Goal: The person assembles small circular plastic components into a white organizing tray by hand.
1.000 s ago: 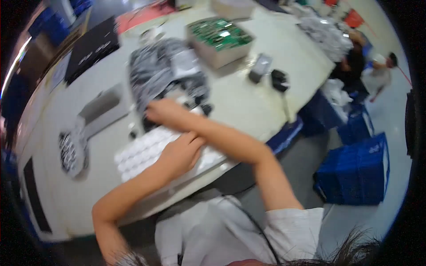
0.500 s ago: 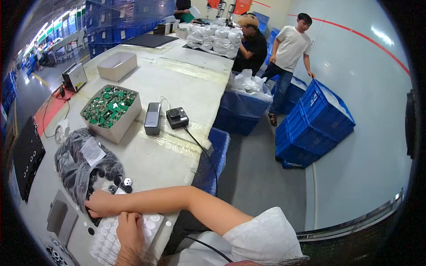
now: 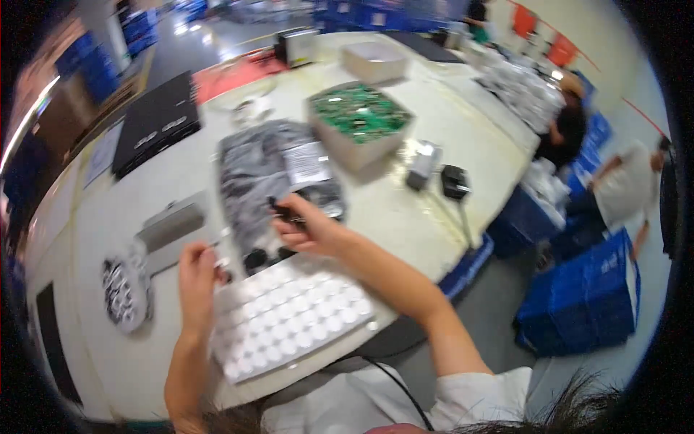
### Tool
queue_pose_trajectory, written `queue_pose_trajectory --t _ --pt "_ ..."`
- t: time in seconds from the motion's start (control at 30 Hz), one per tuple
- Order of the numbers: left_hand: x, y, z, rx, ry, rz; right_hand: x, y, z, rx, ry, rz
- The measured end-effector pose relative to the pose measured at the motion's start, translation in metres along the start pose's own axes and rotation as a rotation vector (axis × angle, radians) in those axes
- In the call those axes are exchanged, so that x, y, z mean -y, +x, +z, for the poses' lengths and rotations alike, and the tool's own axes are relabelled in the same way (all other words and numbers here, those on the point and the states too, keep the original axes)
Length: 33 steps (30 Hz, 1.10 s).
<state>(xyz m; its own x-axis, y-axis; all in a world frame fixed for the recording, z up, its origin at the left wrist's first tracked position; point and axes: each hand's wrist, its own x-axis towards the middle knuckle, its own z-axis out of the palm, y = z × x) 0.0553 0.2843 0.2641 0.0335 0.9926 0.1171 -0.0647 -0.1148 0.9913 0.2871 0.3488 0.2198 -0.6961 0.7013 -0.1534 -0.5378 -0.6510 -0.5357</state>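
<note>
My right hand [image 3: 307, 226] is closed round a small black part [image 3: 288, 212] at the near end of a clear plastic bag [image 3: 249, 170] of black pieces. My left hand [image 3: 196, 273] is curled just left of a white tray [image 3: 235, 376], its thumb and fingertips drawn together. Motion blur hides what they pinch, if anything; a small dark round piece [image 3: 225, 275] shows beside them. Rows of white round discs [image 3: 293, 311] cover the tray. A few black round pieces [image 3: 255, 259] lie between the bag and the tray.
Beyond the bag stands a box of green circuit boards [image 3: 359, 112], with a power bank [image 3: 423, 165] and black device [image 3: 455, 182] to its right. A grey holder [image 3: 173, 228] and a bag of ring-shaped parts [image 3: 126, 289] lie left. Blue crates [image 3: 578, 304] and other people are at right.
My view has swung left, shifting the table rightward in the picture. My right hand has come up from the bag's mouth with a black part. My left hand has moved off the discs to the tray's left.
</note>
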Motion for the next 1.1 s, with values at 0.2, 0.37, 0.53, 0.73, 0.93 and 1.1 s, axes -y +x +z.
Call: queue_pose_trajectory --t 0.2,0.37,0.53,0.73,0.93,1.1 --pt "0.002 -0.005 0.002 0.079 0.010 -0.125 -0.030 -0.004 0.061 -0.206 -0.638 0.062" --pt "0.015 -0.007 0.003 0.096 0.086 -0.120 -0.052 0.004 0.048 -0.085 -1.018 -0.066" --pt "0.017 -0.006 0.006 0.159 0.043 -0.209 -0.051 0.003 0.052 -0.044 -1.164 -0.134" --pt "0.019 -0.005 0.003 0.175 0.068 -0.192 -0.050 0.000 0.059 0.000 -1.134 -0.084" --pt "0.020 -0.008 0.001 0.118 0.018 -0.161 -0.042 -0.003 0.068 -0.100 -0.505 0.204" --pt "0.018 -0.005 0.003 0.159 -0.118 -0.270 -0.039 -0.005 0.055 -0.179 -0.031 0.250"
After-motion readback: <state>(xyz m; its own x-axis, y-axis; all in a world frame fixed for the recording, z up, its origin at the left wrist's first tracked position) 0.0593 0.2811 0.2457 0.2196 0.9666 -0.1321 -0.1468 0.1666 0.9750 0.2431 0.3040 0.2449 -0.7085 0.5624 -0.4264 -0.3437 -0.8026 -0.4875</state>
